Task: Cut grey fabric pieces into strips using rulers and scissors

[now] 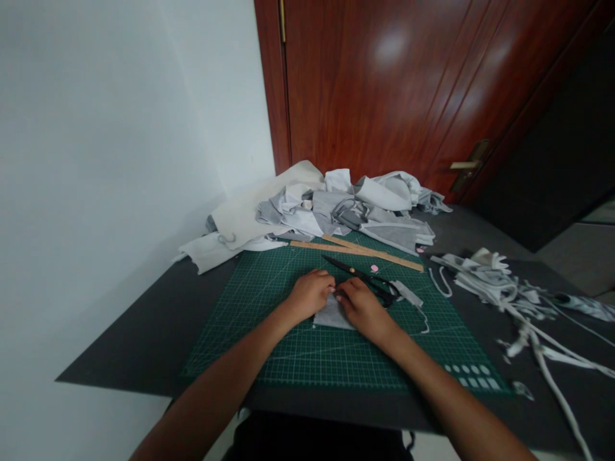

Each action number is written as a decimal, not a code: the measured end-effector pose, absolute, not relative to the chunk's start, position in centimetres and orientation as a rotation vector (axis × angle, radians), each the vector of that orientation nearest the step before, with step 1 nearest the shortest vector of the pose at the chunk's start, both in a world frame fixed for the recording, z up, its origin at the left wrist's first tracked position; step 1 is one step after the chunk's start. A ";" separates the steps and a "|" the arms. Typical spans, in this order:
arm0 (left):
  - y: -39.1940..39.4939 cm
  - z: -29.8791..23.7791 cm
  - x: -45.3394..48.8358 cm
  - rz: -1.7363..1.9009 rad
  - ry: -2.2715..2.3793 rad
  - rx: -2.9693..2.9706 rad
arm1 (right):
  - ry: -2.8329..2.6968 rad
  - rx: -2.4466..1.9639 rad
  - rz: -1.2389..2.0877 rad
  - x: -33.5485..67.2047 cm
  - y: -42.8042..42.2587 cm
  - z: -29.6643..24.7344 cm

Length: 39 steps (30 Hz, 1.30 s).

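Note:
A small piece of grey fabric (pixel 332 316) lies on the green cutting mat (pixel 307 365). My left hand (pixel 311 293) is at its upper left edge, fingers curled and pinched together. From the other side my right hand (pixel 361 306) pinches the same fabric, its fingertips close to those of the left. The cloth between the fingertips is mostly hidden. Just beyond my right hand, black scissors (pixel 353 271) rest on the mat, blades pointing to the upper left. A grey fabric scrap (pixel 408 293) with a loose thread sits beside the scissors' handles.
Two wooden rulers (pixel 355 249) cross near the mat's far edge, with a pink round piece (pixel 375 269) in front. Behind them, grey and white fabric (pixel 331 208) is heaped against the door (pixel 365 96). Fabric strips (pixel 494 282) lie tangled at the right. A wall (pixel 120 160) borders the left.

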<state>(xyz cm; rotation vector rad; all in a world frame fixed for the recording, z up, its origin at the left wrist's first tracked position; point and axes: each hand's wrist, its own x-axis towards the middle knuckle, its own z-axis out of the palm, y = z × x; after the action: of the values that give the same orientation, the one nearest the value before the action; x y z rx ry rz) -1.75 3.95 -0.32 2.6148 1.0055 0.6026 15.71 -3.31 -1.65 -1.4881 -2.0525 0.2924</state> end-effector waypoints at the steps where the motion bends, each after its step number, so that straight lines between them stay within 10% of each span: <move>1: 3.8 -0.3 -1.7 0.597 1.023 2.612 | -2.075 -1.546 0.247 15.7 -3.4 -1.5; 39: 6.1 -0.7 -2.8 0.659 1.042 2.564 | -2.612 -1.234 0.387 14.3 -6.2 0.2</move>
<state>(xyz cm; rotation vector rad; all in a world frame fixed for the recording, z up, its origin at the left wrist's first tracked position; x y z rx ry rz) -2.80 6.05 -0.71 2.5641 1.0424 0.6591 14.28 -6.18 0.16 -1.2342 -2.6117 0.3866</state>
